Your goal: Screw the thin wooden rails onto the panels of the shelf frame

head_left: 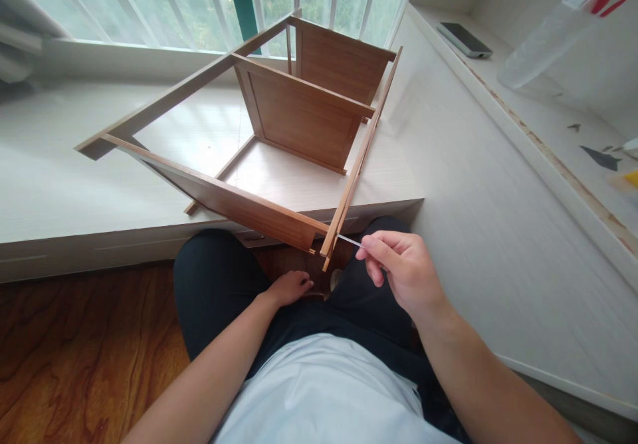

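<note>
A brown wooden frame (pixel 299 108) with panels lies tilted on a pale window ledge (pixel 60 185), its near corner hanging over the edge above my lap. My right hand (pixel 403 268) pinches a thin metal tool (pixel 349 240) whose tip meets the frame's near right rail (pixel 343 211). My left hand (pixel 289 288) reaches under the near corner, fingers curled against the underside; what it holds there is hidden.
A window with white bars runs along the back. A pale side wall panel (pixel 498 218) rises at the right, with a shelf above holding a dark phone-like slab (pixel 464 40) and a clear plastic bag (pixel 558 32). Wooden floor (pixel 74 351) lies at the lower left.
</note>
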The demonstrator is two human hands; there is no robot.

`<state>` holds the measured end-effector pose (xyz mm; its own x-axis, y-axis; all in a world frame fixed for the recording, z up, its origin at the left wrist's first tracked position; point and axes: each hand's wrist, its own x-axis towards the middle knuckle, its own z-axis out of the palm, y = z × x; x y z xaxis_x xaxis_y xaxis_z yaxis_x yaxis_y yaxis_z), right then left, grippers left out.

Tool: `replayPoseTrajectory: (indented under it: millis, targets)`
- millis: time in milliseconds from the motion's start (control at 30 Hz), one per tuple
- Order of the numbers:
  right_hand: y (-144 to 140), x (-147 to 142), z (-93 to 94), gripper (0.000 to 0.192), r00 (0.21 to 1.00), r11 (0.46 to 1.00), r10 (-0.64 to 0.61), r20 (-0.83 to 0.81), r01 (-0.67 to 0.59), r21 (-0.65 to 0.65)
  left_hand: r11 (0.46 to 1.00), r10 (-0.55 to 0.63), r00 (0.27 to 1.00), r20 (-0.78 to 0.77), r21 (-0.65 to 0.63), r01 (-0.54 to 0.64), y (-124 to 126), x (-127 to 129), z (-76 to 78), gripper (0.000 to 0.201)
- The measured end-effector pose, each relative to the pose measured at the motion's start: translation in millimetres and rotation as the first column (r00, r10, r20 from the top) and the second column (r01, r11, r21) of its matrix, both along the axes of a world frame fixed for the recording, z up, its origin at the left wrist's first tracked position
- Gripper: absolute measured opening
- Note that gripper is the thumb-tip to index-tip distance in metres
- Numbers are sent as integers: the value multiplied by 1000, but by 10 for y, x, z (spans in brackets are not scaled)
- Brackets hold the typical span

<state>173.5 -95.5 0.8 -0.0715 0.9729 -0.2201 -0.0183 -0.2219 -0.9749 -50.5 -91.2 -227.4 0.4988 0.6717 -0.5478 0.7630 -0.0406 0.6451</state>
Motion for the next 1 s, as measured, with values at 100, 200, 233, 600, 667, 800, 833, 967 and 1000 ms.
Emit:
replayPoseTrajectory:
  millis: [100, 200, 233, 600, 667, 800, 833, 967, 1000]
  targets:
    - [52, -8, 30, 37, 961, 975, 52, -272, -108, -194, 1000, 6, 1000, 2, -9, -6, -1, -1, 10, 34]
    - [75, -5, 43, 37, 872, 919, 50, -487, -231, -319, 1000, 6, 1000, 7, -4, -6, -2, 1, 25, 34]
    - [76, 1, 43, 37, 844, 901, 47, -535, -268, -343, 1000, 3, 1000, 8, -2, -3, -3, 2, 27, 34]
    - [62, 15, 10, 41, 825, 908, 53, -562, -274, -316, 1000, 3, 1000, 9, 4, -3, -8, 3, -16, 33]
    - [60, -1, 7, 40, 851, 928, 53, -523, -236, -289, 1000, 10, 1000, 9, 1, -10, -7, 2, -6, 33]
    - [51, -2, 5, 39, 860, 933, 55, -507, -226, -281, 1000, 15, 1000, 4, -7, -15, -4, 4, 20, 32]
    - [49, 3, 5, 39, 865, 935, 56, -499, -220, -278, 1000, 14, 1000, -1, -7, -14, -3, 4, 25, 32]
    - [55, 33, 6, 37, 866, 934, 55, -496, -220, -280, 1000, 0, 1000, -2, 6, 0, 0, 3, 27, 33]
    - [61, 39, 5, 36, 853, 927, 52, -519, -235, -294, 1000, -3, 1000, 1, 10, 3, 0, 3, 22, 33]
